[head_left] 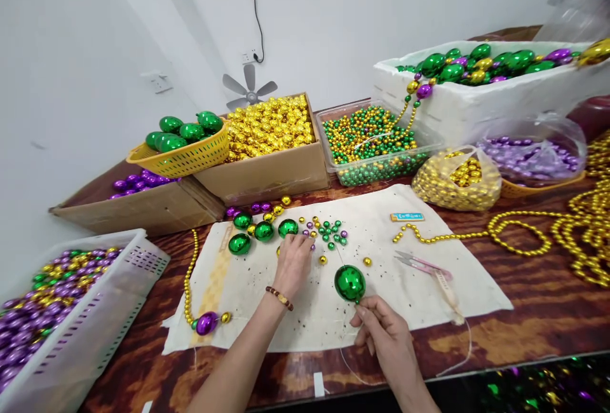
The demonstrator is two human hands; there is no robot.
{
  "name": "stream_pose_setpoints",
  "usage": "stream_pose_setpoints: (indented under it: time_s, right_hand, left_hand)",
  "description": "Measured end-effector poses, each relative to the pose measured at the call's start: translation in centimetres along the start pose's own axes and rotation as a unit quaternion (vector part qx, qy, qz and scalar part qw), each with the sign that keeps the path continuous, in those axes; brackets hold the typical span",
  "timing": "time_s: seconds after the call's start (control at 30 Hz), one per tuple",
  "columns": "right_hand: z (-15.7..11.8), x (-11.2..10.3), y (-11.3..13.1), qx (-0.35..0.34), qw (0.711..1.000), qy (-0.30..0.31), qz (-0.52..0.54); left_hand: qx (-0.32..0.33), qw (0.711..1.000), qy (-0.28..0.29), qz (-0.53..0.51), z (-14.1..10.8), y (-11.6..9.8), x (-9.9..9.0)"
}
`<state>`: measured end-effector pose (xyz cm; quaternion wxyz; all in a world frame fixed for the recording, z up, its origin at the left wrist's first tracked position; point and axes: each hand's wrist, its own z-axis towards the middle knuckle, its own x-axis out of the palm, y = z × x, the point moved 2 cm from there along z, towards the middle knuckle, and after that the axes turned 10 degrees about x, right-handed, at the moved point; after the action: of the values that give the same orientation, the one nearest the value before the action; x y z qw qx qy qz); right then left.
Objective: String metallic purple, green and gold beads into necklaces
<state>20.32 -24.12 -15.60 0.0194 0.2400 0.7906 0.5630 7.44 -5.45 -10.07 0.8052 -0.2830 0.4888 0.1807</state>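
Note:
My right hand (385, 331) is closed in a pinch just below a large green bead (349, 283). A thin needle (340, 255) sticks out of the bead's top, and a small green bead shows at its underside by my fingertips. White thread (350, 368) hangs below this hand. My left hand (293, 265) reaches down among small loose beads, its fingers bent together; the fingertips are partly hidden, so what they hold is unclear. Close to it lie large green beads (264, 230), a cluster of small green beads (332, 233), and gold beads (366, 261).
A white cloth (381, 222) covers the table's middle, bearing pink thread snips (424, 265) and a strung purple bead (206, 323). Behind stand a carton of gold beads (262, 178), a clear bin (381, 171) and a foam box (481, 98). A white basket (109, 311) stands left.

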Motion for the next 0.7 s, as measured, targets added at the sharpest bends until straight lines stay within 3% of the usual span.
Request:
stream_pose_setpoints:
  time_s: [0.07,0.17,0.47,0.7]
  right_hand:
    - [-0.1,-0.2,-0.3,-0.002,1.000,-0.001,-0.008]
    - [-0.2,-0.4,-0.5,-0.001,1.000,0.000,-0.011]
    - [-0.4,-0.1,-0.2,-0.012,1.000,-0.014,-0.010]
    - [-0.6,-0.2,0.0,-0.018,1.000,-0.005,-0.023]
  left_hand:
    - [0.028,0.996,0.048,0.077,0.3,0.2,1.0]
    - [0.053,0.989,0.071,0.120,0.4,0.3,1.6]
    - [0.023,0.999,-0.026,-0.015,-0.6,-0.1,0.3]
    - [0.036,0.997,0.021,0.059,-1.4,-0.7,1.0]
